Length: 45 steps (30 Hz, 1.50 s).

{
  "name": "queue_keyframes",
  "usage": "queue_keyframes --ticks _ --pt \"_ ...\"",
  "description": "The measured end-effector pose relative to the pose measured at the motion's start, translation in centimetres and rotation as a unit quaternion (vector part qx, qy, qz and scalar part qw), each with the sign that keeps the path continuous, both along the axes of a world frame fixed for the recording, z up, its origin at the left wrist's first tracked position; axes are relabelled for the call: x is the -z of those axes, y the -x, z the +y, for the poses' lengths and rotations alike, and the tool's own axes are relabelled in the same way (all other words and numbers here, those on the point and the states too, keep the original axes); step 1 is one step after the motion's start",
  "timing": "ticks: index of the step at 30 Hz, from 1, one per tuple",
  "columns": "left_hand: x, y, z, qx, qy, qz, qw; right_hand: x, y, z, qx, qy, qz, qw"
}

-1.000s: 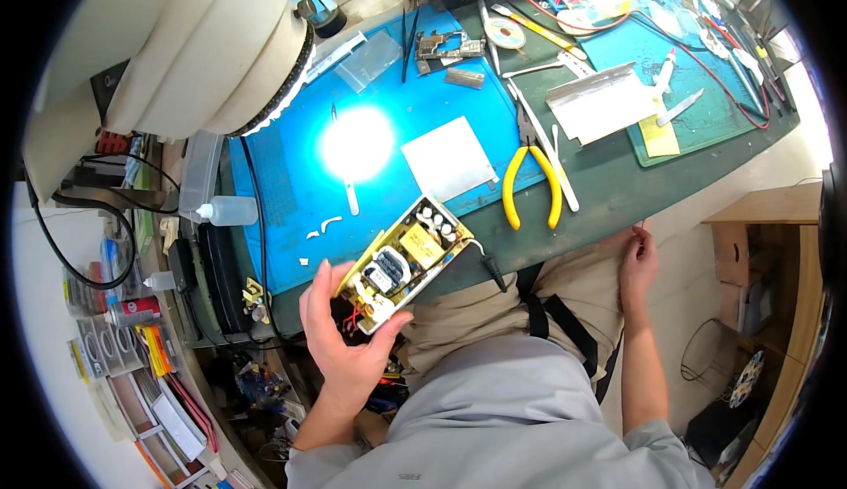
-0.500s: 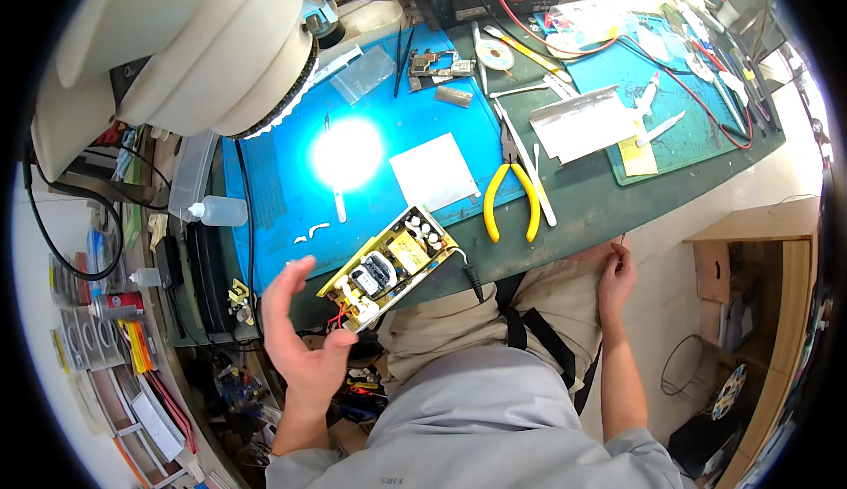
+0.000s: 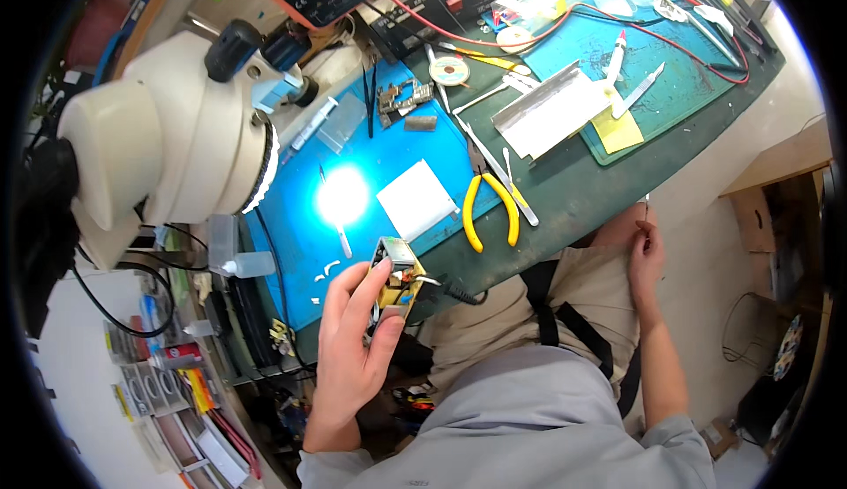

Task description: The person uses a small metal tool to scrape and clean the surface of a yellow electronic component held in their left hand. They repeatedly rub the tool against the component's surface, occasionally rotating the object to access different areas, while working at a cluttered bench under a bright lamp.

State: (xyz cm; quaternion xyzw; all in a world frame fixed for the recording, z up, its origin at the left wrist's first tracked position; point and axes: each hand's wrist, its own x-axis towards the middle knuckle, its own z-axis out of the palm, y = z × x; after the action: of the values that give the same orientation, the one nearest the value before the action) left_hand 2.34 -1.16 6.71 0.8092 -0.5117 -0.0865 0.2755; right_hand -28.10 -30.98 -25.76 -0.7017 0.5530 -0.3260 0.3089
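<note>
My left hand [image 3: 355, 339] grips an opened power adapter [image 3: 397, 284] at the front edge of the bench. Its metal casing is tilted up on end, and yellow-wrapped parts and wires show inside. A white wire and a black cable [image 3: 460, 294] come out of its right side. Down by my right thigh, my right hand [image 3: 648, 255] is closed, with a thin pointed end [image 3: 648, 198] sticking up past the fingers; its kind is too small to tell. Yellow-handled pliers [image 3: 490, 211] lie right of the adapter, beside a white square sheet [image 3: 417, 199].
A microscope [image 3: 176, 127] lights the blue mat [image 3: 300, 251] at the left. Behind lie a bare circuit board [image 3: 403, 101], a solder spool [image 3: 449, 71] and a bent metal cover [image 3: 551, 109]. A green mat [image 3: 670, 92] holds a knife [image 3: 639, 92] and red and black leads.
My left hand has gone from spread fingers beside the adapter to gripping it, and the adapter is now tipped up. The view has shifted, showing more of the microscope.
</note>
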Motion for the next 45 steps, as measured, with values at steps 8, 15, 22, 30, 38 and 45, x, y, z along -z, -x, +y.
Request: queue_keyframes --ticks 8,15,22,30,38,45 --pt "2.9 -0.4 3.8 -0.008 0.171 0.344 0.923 -0.5 -0.5 0.3 0.015 0.006 -0.028 0.999" --pt "2.2 0.5 2.3 0.063 0.128 0.223 0.964 -1.6 -0.4 0.3 0.003 0.008 -0.008 1.0" --pt "3.1 0.6 3.3 0.032 0.168 0.286 0.943 -0.5 -0.1 0.2 0.008 -0.016 -0.012 1.0" --pt "3.8 -0.1 4.5 -0.076 0.231 0.637 0.732 0.2 0.1 0.1 0.004 -0.005 -0.012 1.0" --pt "3.8 -0.1 4.3 -0.083 0.22 0.703 0.671 0.2 0.2 0.1 0.004 -0.009 -0.014 1.0" --pt "3.2 0.6 3.4 -0.119 0.205 0.671 0.703 -1.2 -0.1 0.4 0.001 0.001 0.0 1.0"
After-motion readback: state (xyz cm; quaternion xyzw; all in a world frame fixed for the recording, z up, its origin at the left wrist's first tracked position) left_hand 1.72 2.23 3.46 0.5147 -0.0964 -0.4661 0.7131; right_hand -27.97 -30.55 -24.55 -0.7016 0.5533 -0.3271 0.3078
